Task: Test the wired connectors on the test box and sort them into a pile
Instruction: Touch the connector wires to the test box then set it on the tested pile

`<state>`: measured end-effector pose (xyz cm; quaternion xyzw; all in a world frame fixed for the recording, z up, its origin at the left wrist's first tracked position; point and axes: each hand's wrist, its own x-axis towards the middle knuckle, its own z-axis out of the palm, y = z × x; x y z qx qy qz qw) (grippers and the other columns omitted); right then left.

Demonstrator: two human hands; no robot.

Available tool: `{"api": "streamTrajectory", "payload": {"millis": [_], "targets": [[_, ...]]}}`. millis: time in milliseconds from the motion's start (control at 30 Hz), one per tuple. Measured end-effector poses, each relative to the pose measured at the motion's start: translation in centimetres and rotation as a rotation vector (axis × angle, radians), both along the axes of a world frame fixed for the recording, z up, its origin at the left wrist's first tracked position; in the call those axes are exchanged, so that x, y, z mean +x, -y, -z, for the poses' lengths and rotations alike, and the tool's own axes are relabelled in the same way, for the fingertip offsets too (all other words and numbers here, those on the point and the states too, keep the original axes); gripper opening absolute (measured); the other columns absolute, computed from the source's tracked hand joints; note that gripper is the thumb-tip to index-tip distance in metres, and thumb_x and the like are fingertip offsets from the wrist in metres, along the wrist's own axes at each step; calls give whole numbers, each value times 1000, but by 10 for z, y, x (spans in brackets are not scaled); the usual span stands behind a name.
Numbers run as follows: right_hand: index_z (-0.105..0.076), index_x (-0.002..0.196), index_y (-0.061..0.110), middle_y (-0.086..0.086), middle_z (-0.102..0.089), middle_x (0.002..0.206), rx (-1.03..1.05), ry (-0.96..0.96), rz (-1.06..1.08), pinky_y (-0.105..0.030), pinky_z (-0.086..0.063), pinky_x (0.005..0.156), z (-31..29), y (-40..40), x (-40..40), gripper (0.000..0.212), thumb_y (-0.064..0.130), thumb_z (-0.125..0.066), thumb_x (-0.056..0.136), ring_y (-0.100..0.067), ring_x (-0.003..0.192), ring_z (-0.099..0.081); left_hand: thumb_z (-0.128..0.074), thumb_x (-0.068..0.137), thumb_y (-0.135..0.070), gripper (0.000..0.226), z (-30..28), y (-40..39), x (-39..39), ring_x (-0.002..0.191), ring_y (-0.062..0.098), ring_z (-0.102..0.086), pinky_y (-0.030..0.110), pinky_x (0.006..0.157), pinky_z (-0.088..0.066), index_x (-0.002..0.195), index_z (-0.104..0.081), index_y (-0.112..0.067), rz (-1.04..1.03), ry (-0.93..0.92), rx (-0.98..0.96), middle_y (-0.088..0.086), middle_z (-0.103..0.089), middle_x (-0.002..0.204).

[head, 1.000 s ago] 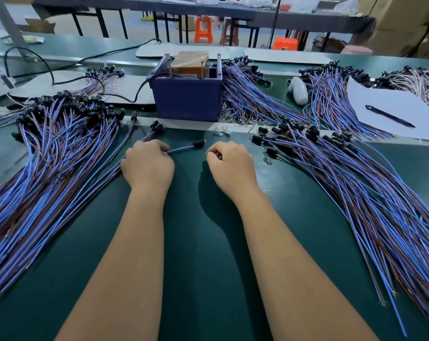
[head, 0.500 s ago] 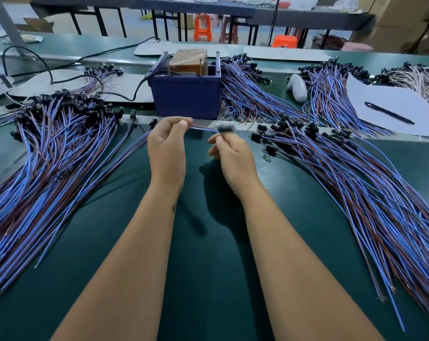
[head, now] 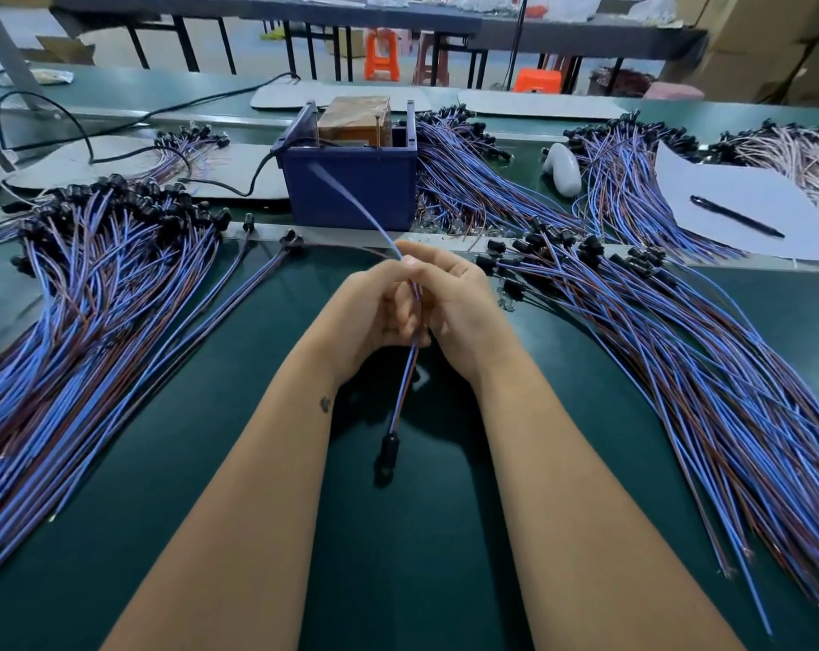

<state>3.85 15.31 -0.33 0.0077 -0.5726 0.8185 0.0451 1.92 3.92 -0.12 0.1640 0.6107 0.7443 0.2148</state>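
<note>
One wired connector (head: 388,455) is held above the green mat (head: 412,580) at frame centre, both hands meeting over it. The left hand (head: 374,307) is curled around the blue/brown wire pair, fingers clenched on it; the right hand (head: 459,307) is closed against it from the other side, thumb and fingertips pinched on the same wires near the top. The black connector body is seen hanging at 6 o'clock from the hands, clear of the mat, between the forearms. The free wire end is flicked up toward 11 o'clock, blurred, across the front of the blue test box (head: 351,190). The test box is set at 12 o'clock from the hands, a brown block (head: 353,119) inside, a black cable (head: 220,180) run off to its left. A large pile of wired connectors (head: 93,298) is fanned out at 9 o'clock, another pile (head: 670,350) at 3 o'clock. Further bundles are laid behind the box. A white sheet (head: 745,199) with a black pen (head: 736,216) on it is located at 2 o'clock.
</note>
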Motion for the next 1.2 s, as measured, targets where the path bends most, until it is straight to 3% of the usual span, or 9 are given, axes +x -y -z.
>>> {"api": "streamTrajectory", "payload": {"millis": [133,200,300,433,567,767,867,1000,1200], "targets": [[-61,107,10,-7,-69,70,-68,-70,63,-22,-40,42,0,0,0,19,-2,-54,94,-16,42,-54,-49,79,-29,39,0,0,-1,55,17,-57,30,63,-55,42,-47,-18,-58,-2,-30,3,-50,50],[-60,104,11,-3,-73,80,-77,-85,104,-25,-51,57,0,0,-1,15,0,-52,96,-17,60,-64,-50,83,-25,41,0,1,-3,54,14,-58,29,61,-55,42,-49,-19,-201,-27,-64,1,-53,51],[-58,102,12,0,-75,85,-13,-67,141,-25,-49,76,2,-2,-4,9,8,-50,100,-14,76,-66,-51,95,-18,36,3,3,-10,53,13,-57,27,56,-54,60,-58,-17,-439,-43,-78,-3,-56,55],[-60,96,13,0,-73,81,153,-62,181,-24,-46,73,4,3,-3,10,8,-52,99,-9,71,-66,-55,97,-24,24,5,4,-11,69,9,-65,22,60,-53,81,-73,-22,-448,-106,-82,-8,-69,72],[-64,87,15,-3,-69,80,382,-114,268,-14,-47,65,6,9,-2,16,1,-58,93,-2,67,-62,-58,96,-22,21,8,1,-10,80,5,-70,20,64,-52,84,-75,-24,-455,-136,-106,-6,-75,82],[-73,88,9,3,-68,77,535,-39,354,-17,-48,69,9,10,-5,9,8,-64,90,-1,67,-58,-58,96,-11,21,12,1,-12,101,21,-70,27,73,-54,88,-72,-25,-468,-199,-163,3,-75,97],[-73,85,12,6,-67,73,518,-21,377,-20,-49,70,9,10,-5,10,9,-64,89,0,66,-57,-58,97,-12,17,12,1,-12,93,21,-72,28,69,-55,90,-70,-22,-507,-195,-161,4,-75,94],[-66,79,18,1,-61,67,462,13,408,-39,-51,72,8,10,-5,15,11,-62,92,-12,65,-54,-47,102,-15,16,9,4,-16,58,9,-69,17,50,-50,92,-58,-20,-579,-96,-131,-5,-74,72],[-61,79,23,8,-55,46,434,41,442,-37,-48,68,8,9,-5,17,15,-58,94,-10,54,-52,-49,99,-16,19,14,13,-21,44,2,-48,15,50,-44,93,-66,-23,-669,-187,-258,-9,-56,59]]}}
